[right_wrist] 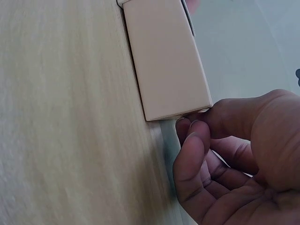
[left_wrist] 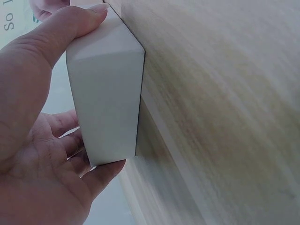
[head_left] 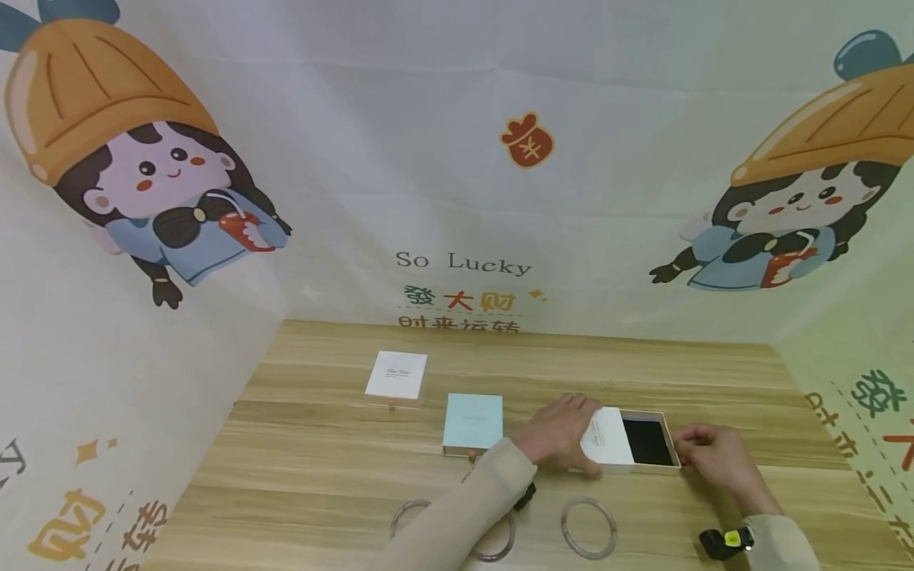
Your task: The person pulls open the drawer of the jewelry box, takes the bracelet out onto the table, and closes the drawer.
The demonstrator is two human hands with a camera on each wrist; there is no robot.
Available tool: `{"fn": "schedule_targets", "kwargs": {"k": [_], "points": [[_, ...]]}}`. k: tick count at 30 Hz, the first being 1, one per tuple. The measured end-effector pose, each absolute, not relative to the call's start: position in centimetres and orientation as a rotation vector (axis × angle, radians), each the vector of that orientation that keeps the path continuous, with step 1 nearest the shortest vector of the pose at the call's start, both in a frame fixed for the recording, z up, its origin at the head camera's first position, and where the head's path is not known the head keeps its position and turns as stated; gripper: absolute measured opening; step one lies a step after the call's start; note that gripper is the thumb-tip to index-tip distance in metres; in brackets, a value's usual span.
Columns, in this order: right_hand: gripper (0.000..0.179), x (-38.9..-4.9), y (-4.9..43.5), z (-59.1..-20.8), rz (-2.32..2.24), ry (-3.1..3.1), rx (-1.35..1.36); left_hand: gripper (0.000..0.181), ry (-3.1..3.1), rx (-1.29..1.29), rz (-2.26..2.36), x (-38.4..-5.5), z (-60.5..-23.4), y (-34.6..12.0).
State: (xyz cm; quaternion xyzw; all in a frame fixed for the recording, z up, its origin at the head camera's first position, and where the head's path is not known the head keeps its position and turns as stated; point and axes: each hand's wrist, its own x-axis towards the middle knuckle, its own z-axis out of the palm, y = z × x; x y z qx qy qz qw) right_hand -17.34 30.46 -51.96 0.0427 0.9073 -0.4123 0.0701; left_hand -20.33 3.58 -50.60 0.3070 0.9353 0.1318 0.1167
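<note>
A white sleeve-style gift box (head_left: pixel 607 436) lies at the right of the table, its inner drawer (head_left: pixel 673 448) slid partly out to the right with a black lining (head_left: pixel 648 442) showing. My left hand (head_left: pixel 564 432) grips the white sleeve from its left end, thumb on the near side and fingers on the far side. At the drawer's outer end, my right hand (head_left: pixel 717 460) pinches with thumb and fingers. Seen from the right wrist, the drawer's side (right_wrist: pixel 164 61) is peach-coloured. The left wrist view shows the sleeve's closed end (left_wrist: pixel 105 110) between thumb and fingers.
A pale blue box (head_left: pixel 474 422) stands left of my left hand, and another white box (head_left: pixel 397 375) farther back. One bangle (head_left: pixel 566 527) lies in front; two more are partly hidden under my left forearm. A printed cloth backdrop (head_left: pixel 457 190) surrounds the wooden table.
</note>
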Motion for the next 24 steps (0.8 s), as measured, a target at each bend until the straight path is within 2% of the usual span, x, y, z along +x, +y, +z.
{"fn": "schedule_targets", "kwargs": {"k": [24], "points": [[0.017, -17.42, 29.81, -52.00, -1.200, 2.770, 0.127, 0.099, 2.747, 0.875, 0.363, -20.42, -50.74, 3.83]]}}
